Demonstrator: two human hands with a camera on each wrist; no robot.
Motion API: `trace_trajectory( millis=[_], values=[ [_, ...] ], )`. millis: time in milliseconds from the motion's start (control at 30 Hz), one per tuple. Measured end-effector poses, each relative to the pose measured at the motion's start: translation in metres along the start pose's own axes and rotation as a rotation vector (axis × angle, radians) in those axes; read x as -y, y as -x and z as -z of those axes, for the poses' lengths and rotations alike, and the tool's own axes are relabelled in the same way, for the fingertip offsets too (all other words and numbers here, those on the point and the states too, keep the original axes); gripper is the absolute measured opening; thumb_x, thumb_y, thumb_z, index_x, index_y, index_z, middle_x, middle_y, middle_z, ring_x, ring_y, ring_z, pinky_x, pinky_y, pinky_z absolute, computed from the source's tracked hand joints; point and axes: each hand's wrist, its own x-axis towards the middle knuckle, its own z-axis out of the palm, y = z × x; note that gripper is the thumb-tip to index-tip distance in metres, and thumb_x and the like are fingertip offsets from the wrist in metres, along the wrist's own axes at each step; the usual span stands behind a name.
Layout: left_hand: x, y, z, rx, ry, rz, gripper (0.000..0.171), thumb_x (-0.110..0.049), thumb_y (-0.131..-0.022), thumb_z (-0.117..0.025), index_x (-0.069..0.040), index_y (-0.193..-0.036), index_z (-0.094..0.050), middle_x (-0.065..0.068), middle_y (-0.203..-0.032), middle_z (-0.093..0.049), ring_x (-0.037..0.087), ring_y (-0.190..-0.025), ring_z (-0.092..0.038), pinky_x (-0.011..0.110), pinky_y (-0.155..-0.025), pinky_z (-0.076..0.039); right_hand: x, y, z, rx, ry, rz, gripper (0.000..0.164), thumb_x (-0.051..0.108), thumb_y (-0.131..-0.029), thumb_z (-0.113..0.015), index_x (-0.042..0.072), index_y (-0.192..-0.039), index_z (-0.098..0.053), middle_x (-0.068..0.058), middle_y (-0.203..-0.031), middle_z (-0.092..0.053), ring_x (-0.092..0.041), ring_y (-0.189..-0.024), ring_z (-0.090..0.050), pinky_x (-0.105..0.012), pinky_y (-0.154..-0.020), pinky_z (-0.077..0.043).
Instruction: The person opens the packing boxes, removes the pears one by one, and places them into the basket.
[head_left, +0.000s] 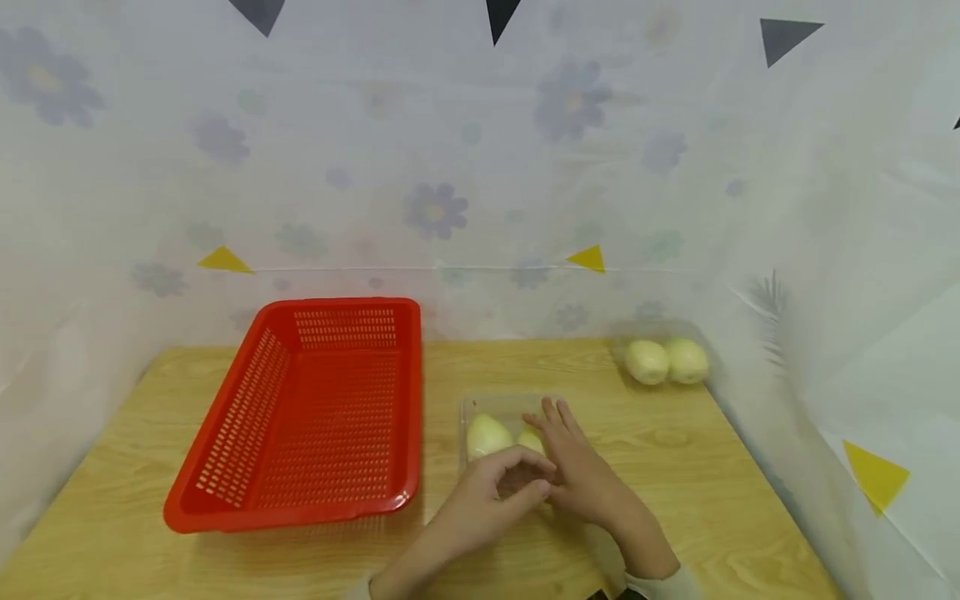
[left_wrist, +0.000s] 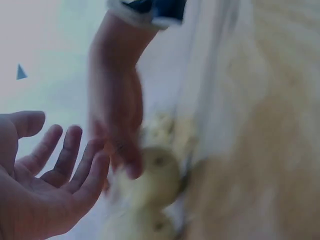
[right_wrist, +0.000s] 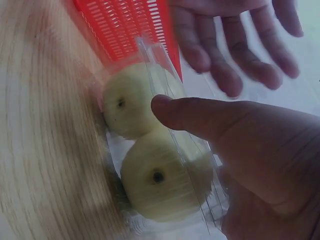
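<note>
Two pale yellow pears (head_left: 487, 435) with dark blossom ends lie in a clear plastic box (head_left: 495, 402) on the table. My right hand (head_left: 579, 465) is at the box's right side, fingers extended and spread. In the right wrist view its thumb lies along the clear edge over the pears (right_wrist: 165, 180); its other fingers are mostly hidden. My left hand (head_left: 491, 498) hangs over the front of the box, its fingers loosely bent, holding nothing. Both hands are close together, the left thumb overlapping the right hand in the head view. The left wrist view is blurred.
A red perforated plastic basket (head_left: 414, 400) stands to the left on the wooden table (head_left: 637, 517). A second clear box with two pears (head_left: 666, 362) sits at the back right corner. Patterned white sheeting (head_left: 480, 150) hangs behind and beside the table.
</note>
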Motion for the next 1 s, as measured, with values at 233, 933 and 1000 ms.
trace_trajectory(
  millis=[233,933,1000],
  values=[
    [0.018,0.003,-0.035,-0.009,0.695,0.386,0.029,-0.026,-0.102,-0.055,0.0,-0.112,-0.063,0.006,-0.101,-0.071,0.016,-0.093,-0.069,0.031,-0.083,-0.058,-0.008,0.0,0.008,0.018,-0.058,0.037,0.079,0.016,-0.085,-0.079,0.008,-0.152,-0.038,-0.019,-0.165,-0.01,-0.046,-0.151,-0.002,-0.071,-0.11,-0.022],
    [0.052,0.009,-0.05,-0.096,0.951,0.583,0.03,-0.039,-0.102,-0.052,-0.01,-0.105,-0.058,0.002,-0.1,-0.067,0.019,-0.097,-0.068,0.039,-0.094,-0.055,-0.012,0.004,0.018,0.091,-0.1,0.033,0.079,0.019,-0.086,-0.078,0.013,-0.154,-0.038,-0.009,-0.166,-0.008,-0.04,-0.152,-0.001,-0.065,-0.115,-0.019],
    [0.053,0.008,-0.05,-0.107,0.937,0.579,0.031,-0.039,-0.102,-0.052,-0.009,-0.106,-0.058,0.004,-0.104,-0.067,0.02,-0.099,-0.068,0.039,-0.094,-0.055,-0.012,0.003,0.018,0.088,-0.102,0.038,0.078,0.018,-0.086,-0.078,0.013,-0.153,-0.039,-0.009,-0.166,-0.008,-0.04,-0.152,-0.001,-0.066,-0.115,-0.02]
  ],
)
